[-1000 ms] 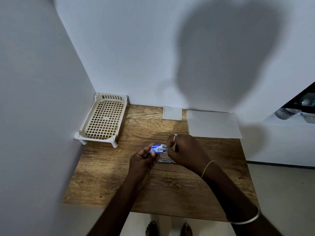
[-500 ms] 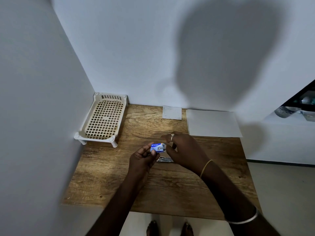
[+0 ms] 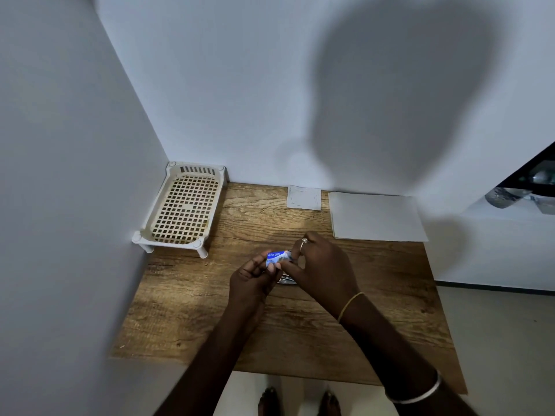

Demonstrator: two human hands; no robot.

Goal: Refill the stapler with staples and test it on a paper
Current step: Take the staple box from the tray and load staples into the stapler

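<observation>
Pinching the blue staple box (image 3: 278, 257) over the table (image 3: 192, 307), the left hand (image 3: 251, 280) grips one end, the right hand (image 3: 322, 267) hides the other, and the stapler (image 3: 286, 280) beneath is mostly covered.

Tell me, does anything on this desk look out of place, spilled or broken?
Nothing stands out. The staple box is held between both hands, the paper sheets and small note lie flat by the wall, and the plastic rack stands upright in the corner.
</observation>
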